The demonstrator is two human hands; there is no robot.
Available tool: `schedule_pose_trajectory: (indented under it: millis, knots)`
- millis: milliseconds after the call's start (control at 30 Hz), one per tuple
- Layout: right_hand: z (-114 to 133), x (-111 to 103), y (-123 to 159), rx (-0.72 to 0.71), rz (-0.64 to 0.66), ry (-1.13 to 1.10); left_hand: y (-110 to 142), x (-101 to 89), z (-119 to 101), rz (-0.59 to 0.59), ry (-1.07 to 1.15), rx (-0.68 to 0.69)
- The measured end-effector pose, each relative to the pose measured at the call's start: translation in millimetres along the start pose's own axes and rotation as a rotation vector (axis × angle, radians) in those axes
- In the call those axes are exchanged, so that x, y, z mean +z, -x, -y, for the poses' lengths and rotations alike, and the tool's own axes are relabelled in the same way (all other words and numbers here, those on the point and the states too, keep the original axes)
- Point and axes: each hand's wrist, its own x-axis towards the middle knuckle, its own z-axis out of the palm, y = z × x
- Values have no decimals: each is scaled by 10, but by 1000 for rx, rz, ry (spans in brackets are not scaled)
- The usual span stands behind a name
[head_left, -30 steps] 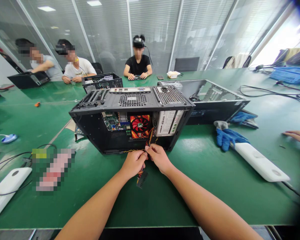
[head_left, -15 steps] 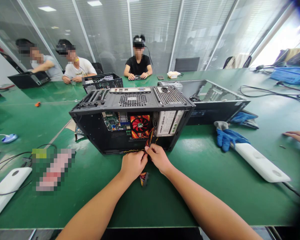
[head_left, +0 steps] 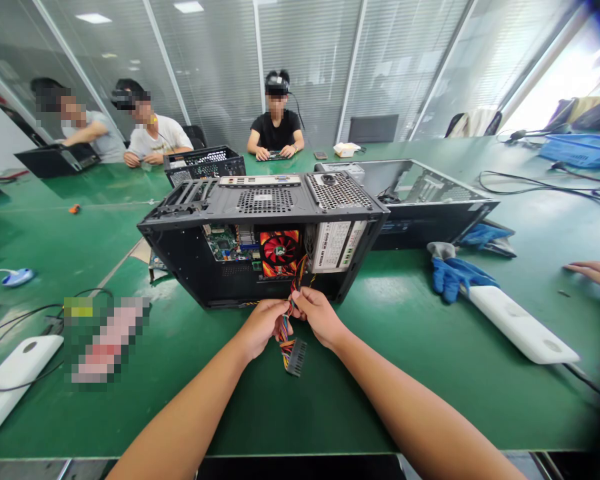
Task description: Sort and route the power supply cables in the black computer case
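The connector (head_left: 296, 348) now hangs lower; open computer case (head_left: 260, 233) holds fan (head_left: 280, 248).

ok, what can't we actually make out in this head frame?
- Head view: how the left hand and right hand grip the cable bundle; the fingers cover it.
- Where the cables start inside the computer case: hidden in shadow behind the case edge.
- Pins of the black connector: too small.
- Label on the power supply: too small to read.
- Item at lower left: pixelated.
- Another person's hand: cut off by the right edge.
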Motion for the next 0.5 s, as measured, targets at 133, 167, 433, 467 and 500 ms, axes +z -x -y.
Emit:
schedule_pose_trajectory:
  millis: [133,167,433,467,500]
  knots:
    - [-1,0,-5,26,26,-60,14,-22,-6,48,57,-1]
    - [-2,2,-7,29,19,-49,10,-25,1,37,19,23]
    - [-17,12,-15,-18,-81,86,5,10,50,-188,-633,383]
    - [-22,7,-17,-24,-85,106,19,18,45,-219,-714,433]
    - [-27,1,-18,-31,-88,124,33,26,38,-245,-781,474]
